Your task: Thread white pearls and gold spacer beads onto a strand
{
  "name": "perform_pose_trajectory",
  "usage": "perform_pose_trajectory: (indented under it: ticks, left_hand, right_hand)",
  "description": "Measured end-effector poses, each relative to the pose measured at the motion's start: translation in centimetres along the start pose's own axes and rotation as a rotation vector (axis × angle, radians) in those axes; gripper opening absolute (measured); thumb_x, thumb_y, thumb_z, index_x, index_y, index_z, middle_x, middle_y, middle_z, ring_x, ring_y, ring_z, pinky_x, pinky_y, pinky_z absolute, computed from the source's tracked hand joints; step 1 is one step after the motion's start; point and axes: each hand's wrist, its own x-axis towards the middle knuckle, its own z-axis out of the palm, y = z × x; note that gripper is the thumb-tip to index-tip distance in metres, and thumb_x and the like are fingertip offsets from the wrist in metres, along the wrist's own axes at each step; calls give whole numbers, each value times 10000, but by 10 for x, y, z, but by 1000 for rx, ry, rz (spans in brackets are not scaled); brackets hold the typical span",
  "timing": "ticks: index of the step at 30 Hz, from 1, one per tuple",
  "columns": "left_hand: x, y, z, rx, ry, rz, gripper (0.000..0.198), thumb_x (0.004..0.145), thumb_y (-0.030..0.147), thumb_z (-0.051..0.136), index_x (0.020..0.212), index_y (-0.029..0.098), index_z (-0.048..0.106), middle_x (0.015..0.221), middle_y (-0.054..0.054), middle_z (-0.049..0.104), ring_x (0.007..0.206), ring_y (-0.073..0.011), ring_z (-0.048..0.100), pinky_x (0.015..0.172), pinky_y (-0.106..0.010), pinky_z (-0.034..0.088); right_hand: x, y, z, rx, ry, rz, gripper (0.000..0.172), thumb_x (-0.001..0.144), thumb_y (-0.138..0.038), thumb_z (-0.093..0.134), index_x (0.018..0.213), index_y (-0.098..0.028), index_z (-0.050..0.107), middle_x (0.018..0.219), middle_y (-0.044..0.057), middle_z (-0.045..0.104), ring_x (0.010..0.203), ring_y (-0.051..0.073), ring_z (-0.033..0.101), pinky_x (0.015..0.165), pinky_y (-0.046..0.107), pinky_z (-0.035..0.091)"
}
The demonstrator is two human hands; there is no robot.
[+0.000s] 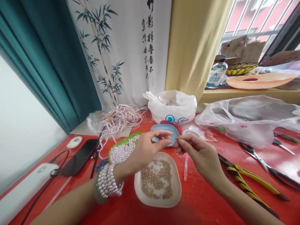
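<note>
My left hand [150,145], with strands of pearly beads [109,184] wound round its wrist, hovers over the far edge of a cream dish [178,190] of small gold beads [157,178]. Its thumb and forefinger are slightly apart, and nothing shows between them. Just to the right, my right hand [199,153] pinches a tiny item at its fingertips, too small to name. Behind the fingertips lies a blue dish [161,127], partly covered by the hands. A green tray [112,152] holding loose pearly beads [123,151] sits left of my left hand.
Pliers with yellow-black handles [257,181] and scissors [260,159] lie at right. Plastic bags [172,107] stand at the back, beside heaped bead strings [124,117]. To the left are a phone [79,157], a white case [74,142] and a white power strip [28,184] with a cable.
</note>
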Motion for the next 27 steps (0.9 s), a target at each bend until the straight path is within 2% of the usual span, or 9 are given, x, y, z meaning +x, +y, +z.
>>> perform_pose_trajectory:
  ticks: [7,12,16,19,22,24,27]
  left_hand:
    - [19,6,17,-115,-11,21,57,668,232,659,694,182,665,673,-15,599,652,-130,507,637,-258,402]
    - [27,9,20,-47,-22,84,74,681,251,652,657,182,642,699,-18,602,673,-132,504,648,-259,394]
    - [37,14,26,-110,-7,86,74,701,208,626,671,159,581,708,-23,600,698,-137,541,654,-264,422]
    - [50,21,24,-202,56,97,80,753,189,570,704,157,515,726,-30,618,733,-142,577,660,-268,449]
    - [70,25,15,-259,125,166,80,793,186,527,731,166,480,743,-24,628,745,-135,598,662,-259,457]
    - [84,25,7,-281,182,181,83,799,185,521,739,169,466,751,-19,631,718,-127,610,642,-248,456]
    - [102,19,-7,-308,327,176,95,790,153,526,733,171,452,719,-7,609,675,-121,615,599,-232,453]
  right_hand:
    - [4,-5,-5,23,-58,10,186,745,-370,563,727,-188,592,557,-13,600,505,114,569,497,244,463]
    - [6,-8,-12,90,-88,81,227,736,-361,572,861,-174,593,594,-12,610,485,98,531,462,230,422]
    - [11,-4,-19,113,-99,108,202,748,-359,573,790,-165,604,588,-22,603,452,74,470,435,212,363]
    - [16,1,-27,68,-186,140,182,743,-335,597,711,-159,628,644,-9,634,537,78,510,516,209,380]
    - [20,6,-34,76,-269,205,157,740,-307,615,709,-158,655,754,9,674,694,98,574,668,215,407]
    - [21,9,-38,163,-281,279,145,738,-292,624,700,-156,657,790,18,690,762,107,595,739,215,406]
    - [23,15,-44,304,-265,373,140,743,-280,624,676,-159,643,765,21,700,771,104,617,772,209,418]
